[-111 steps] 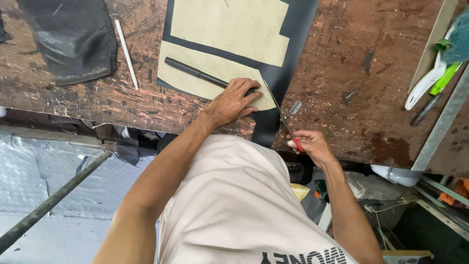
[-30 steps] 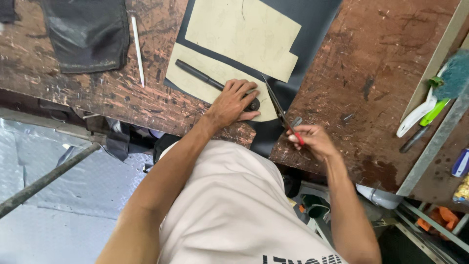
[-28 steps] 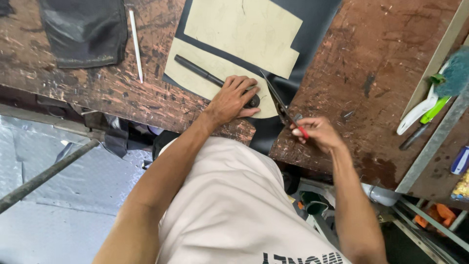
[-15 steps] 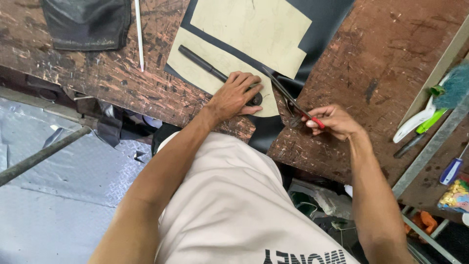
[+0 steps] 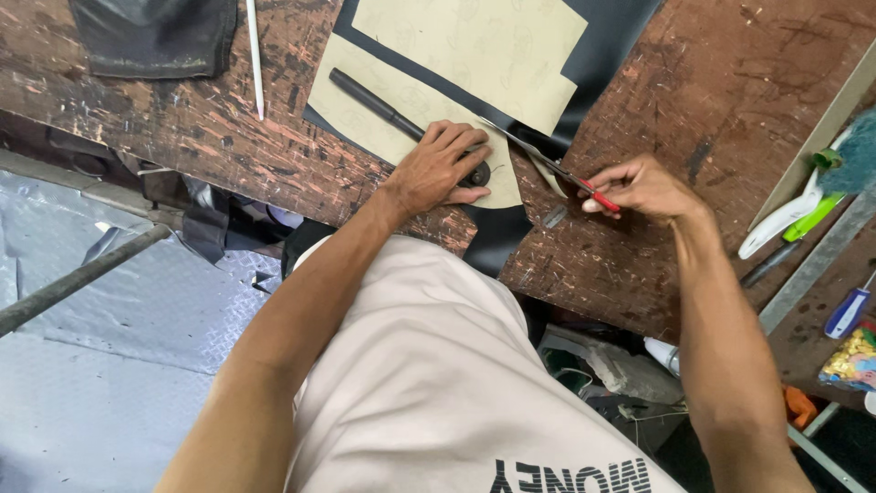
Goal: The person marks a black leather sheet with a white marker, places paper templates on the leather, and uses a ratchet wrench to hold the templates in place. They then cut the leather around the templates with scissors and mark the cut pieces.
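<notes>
Your left hand (image 5: 443,169) lies flat, fingers spread and pressed down on the lower tan paper pattern (image 5: 401,110), which rests on a black sheet of material (image 5: 602,46) on the scarred wooden workbench (image 5: 730,119). Your left forearm runs up from your body, bent at the elbow, with the wrist just at the bench edge. A long black pen (image 5: 379,102) lies across the same pattern, its end beside your fingertips.

Your right hand (image 5: 643,187) is curled closed, pinching the red handle of a pair of scissors (image 5: 547,162); the blades point up and left towards the pattern's right edge, and their tip meets the black sheet near your left fingers. Your right arm reaches out nearly straight from the lower right.

A second, larger tan pattern (image 5: 474,50) sits higher on the black sheet. A white pencil (image 5: 255,57) and a folded dark cloth (image 5: 155,36) lie to the left.

Compared with half a second ago, your right hand has drawn slightly further right and the scissors lie at a flatter angle, while your left hand has kept its place on the pattern. A blue-handled screwdriver (image 5: 847,310) shows at the right edge.
</notes>
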Demonstrator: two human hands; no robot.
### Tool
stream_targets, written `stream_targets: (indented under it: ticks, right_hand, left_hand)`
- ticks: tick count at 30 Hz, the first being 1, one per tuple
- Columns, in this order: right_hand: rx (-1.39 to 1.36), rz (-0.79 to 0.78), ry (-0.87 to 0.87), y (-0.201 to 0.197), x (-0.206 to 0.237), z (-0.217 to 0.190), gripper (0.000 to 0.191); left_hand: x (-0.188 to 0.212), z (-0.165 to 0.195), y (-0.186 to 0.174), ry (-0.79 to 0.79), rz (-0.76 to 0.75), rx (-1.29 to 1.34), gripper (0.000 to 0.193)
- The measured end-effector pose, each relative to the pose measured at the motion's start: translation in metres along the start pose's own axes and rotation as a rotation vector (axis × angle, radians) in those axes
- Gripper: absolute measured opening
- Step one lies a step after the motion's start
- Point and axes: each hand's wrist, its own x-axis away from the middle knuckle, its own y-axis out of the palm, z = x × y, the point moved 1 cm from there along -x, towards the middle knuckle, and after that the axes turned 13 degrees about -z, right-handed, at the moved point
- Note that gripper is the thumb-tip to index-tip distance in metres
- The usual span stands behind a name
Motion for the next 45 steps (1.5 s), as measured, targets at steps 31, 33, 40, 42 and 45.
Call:
stream_targets:
  ticks: [31, 33, 40, 42, 45]
  right_hand:
    - [0.159, 0.026, 0.018, 0.008, -0.024, -0.033, 0.033]
    - [0.12, 0.016, 0.001, 0.011, -0.026, -0.036, 0.033]
    - [0.048, -0.01, 0.006, 0.016, -0.034, -0.049, 0.03]
    - [0.074, -0.012, -0.017, 0.017, -0.038, -0.053, 0.03]
    - [0.069, -0.029, -0.061, 0.02, -0.044, -0.06, 0.031]
  left_hand:
    - [0.023, -0.02, -0.007, -0.049, 0.083, -0.081, 0.068]
    - [0.03, -0.025, -0.01, -0.072, 0.084, -0.109, 0.067]
    - [0.044, -0.037, -0.023, -0.126, 0.12, -0.153, 0.068]
    - [0.047, -0.039, -0.025, -0.143, 0.118, -0.169, 0.066]
    - [0.05, -0.043, -0.027, -0.159, 0.111, -0.185, 0.067]
